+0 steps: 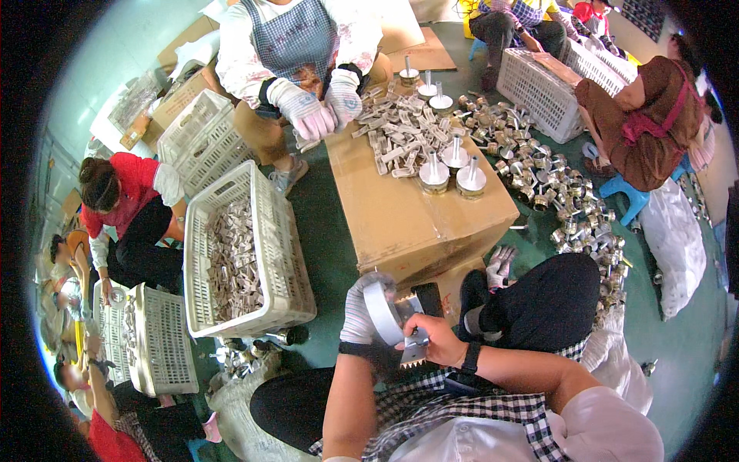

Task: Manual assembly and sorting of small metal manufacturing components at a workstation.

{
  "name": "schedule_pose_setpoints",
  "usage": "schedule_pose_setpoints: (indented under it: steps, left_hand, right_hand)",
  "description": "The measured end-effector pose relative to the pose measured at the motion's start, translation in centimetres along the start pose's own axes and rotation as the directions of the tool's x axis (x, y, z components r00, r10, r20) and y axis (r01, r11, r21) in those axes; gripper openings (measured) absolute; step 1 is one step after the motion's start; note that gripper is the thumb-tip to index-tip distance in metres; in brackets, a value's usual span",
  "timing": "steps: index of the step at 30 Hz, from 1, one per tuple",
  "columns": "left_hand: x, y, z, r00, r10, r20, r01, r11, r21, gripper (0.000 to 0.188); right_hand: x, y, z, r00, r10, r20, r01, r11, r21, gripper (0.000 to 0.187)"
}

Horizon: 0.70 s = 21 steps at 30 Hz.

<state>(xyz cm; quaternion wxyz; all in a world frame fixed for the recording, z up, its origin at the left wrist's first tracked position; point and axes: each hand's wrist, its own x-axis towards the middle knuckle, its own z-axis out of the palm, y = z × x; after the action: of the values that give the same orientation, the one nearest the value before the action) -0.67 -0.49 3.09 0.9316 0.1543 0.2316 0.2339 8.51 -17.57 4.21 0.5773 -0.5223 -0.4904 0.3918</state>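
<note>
Tape dispenser [406,310], lower centre of frame: gloved left hand [359,309] is holding the roll [380,314], grip curled round its left; bare right hand [440,340] is pinching the toothed plate [413,354]. Seemingly a preparing step; next move probably calling for freeing the roll's end.

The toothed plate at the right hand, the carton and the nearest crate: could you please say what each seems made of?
Toothed plate: probably bare metal, silvery grey with crisp teeth. Carton: cardboard, matt brown with folded edges. Nearest crate: likely smooth white plastic, with moulded-looking slots.
</note>
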Motion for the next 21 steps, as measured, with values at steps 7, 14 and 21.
schedule_pose_setpoints:
  steps: [7,14,21]
  left_hand:
    - [-1.0,-0.3,2.3,0.986,0.022,-0.164,0.003,0.988,0.153,0.021]
    - [-0.9,0.0,2.2,0.986,-0.056,-0.156,0.065,0.996,0.056,0.022]
    - [-0.7,0.8,0.8,0.995,-0.086,0.042,0.086,0.996,-0.011,0.021]
  right_hand:
    - [0.2,0.7,-0.1,0.999,-0.010,0.031,0.010,1.000,-0.016,0.030]
    - [-0.3,0.8,0.2,0.995,0.082,0.055,-0.086,0.994,0.067,0.030]
    - [-0.3,1.1,0.4,0.999,0.038,0.028,-0.039,0.997,0.059,0.032]
